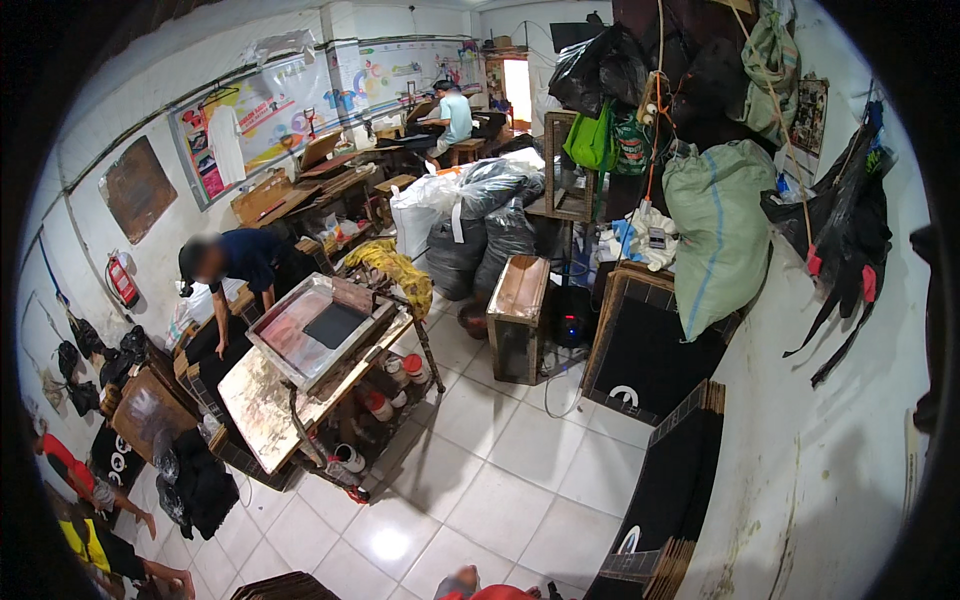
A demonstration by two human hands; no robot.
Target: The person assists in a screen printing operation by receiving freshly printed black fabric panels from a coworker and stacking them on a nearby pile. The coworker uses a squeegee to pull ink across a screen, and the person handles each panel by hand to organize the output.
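Note:
Neither of my hands can be clearly made out. At the lower edge shows a small patch of skin (462,580) beside red cloth (503,592); whether it is a foot or part of a hand, I cannot tell. Nearest to me on the right stand stacked boards (668,480) covered with black fabric, with a white print at the near end. The top of another dark stack (285,588) shows at the bottom left. Further off, a framed printing screen (322,322) lies tilted on a stained worktable (262,410).
A co-worker in a dark shirt (245,262) bends over black fabric behind the worktable. Another person (455,115) sits far back. Tubs (378,404) stand under the table. A wooden box stand (517,320), a bulging green sack (718,225) and black bags (458,255) surround the tiled floor (470,460).

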